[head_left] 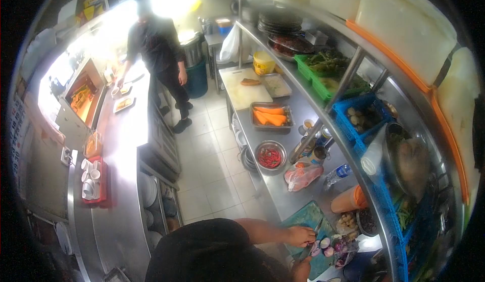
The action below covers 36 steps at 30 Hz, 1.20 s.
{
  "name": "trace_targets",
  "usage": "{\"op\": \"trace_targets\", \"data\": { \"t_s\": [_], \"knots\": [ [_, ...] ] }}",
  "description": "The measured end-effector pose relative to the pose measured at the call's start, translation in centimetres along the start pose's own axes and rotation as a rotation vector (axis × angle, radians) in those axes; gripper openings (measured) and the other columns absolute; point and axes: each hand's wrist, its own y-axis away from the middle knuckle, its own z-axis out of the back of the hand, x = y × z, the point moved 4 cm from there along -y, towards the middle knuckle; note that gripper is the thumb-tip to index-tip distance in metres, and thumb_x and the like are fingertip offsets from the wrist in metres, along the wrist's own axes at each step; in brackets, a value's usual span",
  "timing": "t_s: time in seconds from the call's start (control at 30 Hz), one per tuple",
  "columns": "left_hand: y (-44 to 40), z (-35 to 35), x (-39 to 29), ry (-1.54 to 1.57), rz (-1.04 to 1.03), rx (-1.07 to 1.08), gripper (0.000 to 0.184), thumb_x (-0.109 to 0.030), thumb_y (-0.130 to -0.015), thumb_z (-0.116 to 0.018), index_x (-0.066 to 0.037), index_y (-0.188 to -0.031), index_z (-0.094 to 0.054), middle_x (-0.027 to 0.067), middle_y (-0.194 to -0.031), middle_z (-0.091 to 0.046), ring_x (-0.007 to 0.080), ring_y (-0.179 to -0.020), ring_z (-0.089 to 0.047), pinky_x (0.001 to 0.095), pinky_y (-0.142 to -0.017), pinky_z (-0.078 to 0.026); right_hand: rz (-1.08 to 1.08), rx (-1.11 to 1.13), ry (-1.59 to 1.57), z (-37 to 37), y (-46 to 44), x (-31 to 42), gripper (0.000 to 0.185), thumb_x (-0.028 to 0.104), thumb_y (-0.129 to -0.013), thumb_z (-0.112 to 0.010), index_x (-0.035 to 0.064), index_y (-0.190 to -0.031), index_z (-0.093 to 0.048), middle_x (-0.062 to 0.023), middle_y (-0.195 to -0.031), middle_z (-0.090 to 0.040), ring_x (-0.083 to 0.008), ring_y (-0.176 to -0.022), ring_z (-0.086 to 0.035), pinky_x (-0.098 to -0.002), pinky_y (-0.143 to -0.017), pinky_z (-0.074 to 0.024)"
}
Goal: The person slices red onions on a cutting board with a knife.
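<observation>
My left hand (301, 236) rests over the green cutting board (317, 213) with its fingers curled; what lies under them is hidden. Just below it is a knife blade (305, 253), and my right hand (301, 270), partly cut off from view, is closed at the knife's near end. Peeled purple onions (326, 243) lie beside the fingertips, some of them seemingly cut. A heap of onions and purple skins (346, 249) sits at the board's right edge. A thin dark blade-like object (319, 224) lies on the board above my left hand.
On the steel counter stand a bowl of red chillies (270, 155), a tray of carrots (273, 115), a bagged red item (303, 176) and a water bottle (337, 174). A shelf with blue baskets (361, 115) overhangs it. A person in black (157, 44) stands at the far-left counter.
</observation>
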Motion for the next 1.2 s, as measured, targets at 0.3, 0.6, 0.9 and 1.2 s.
{"op": "trace_targets", "data": {
  "t_s": [0.3,0.6,0.9,1.2],
  "knots": [
    [0.0,-0.6,0.5,-0.017,-0.020,0.009,0.024,-0.017,-0.075,-0.069,-0.007,-0.093,-0.056,0.0140,-0.097,-0.058,0.0355,-0.099,-0.058,0.0474,-0.089,-0.050,-0.133,0.110,-0.068,4.6,0.0,-0.3,0.023,0.012,-0.080,-0.070,-0.0029,-0.096,-0.065,-0.0249,-0.092,-0.068,-0.0432,-0.078,-0.064,-0.0536,-0.072,-0.0522],
    [0.1,0.5,-0.4,0.001,-0.026,-0.031,0.023,-0.017,-0.075,-0.068,-0.008,-0.092,-0.056,0.0140,-0.097,-0.059,0.0358,-0.099,-0.058,0.0473,-0.089,-0.050,-0.474,0.218,-0.236,6.6,0.6,0.0,0.029,0.013,-0.084,-0.066,-0.0041,-0.106,-0.058,-0.0281,-0.095,-0.068,-0.0460,-0.084,-0.065,-0.0552,-0.076,-0.0519],
    [0.0,-0.3,0.0,-0.012,-0.006,-0.001,0.021,-0.018,-0.077,-0.066,-0.006,-0.093,-0.058,0.0161,-0.099,-0.060,0.0370,-0.102,-0.059,0.0479,-0.093,-0.049,-0.585,0.252,-0.301,7.9,0.5,0.7,0.036,0.014,-0.088,-0.063,-0.0054,-0.116,-0.050,-0.0312,-0.097,-0.068,-0.0488,-0.090,-0.065,-0.0567,-0.079,-0.0517],
    [0.1,-1.0,0.5,-0.077,-0.026,0.061,0.022,-0.023,-0.084,-0.065,-0.007,-0.098,-0.060,0.0172,-0.105,-0.060,0.0374,-0.110,-0.059,0.0505,-0.099,-0.048,-0.726,0.273,-0.382,10.5,0.2,4.1,0.042,0.015,-0.093,-0.059,-0.0066,-0.126,-0.043,-0.0343,-0.100,-0.068,-0.0516,-0.096,-0.066,-0.0583,-0.082,-0.0514]
  ]
}}
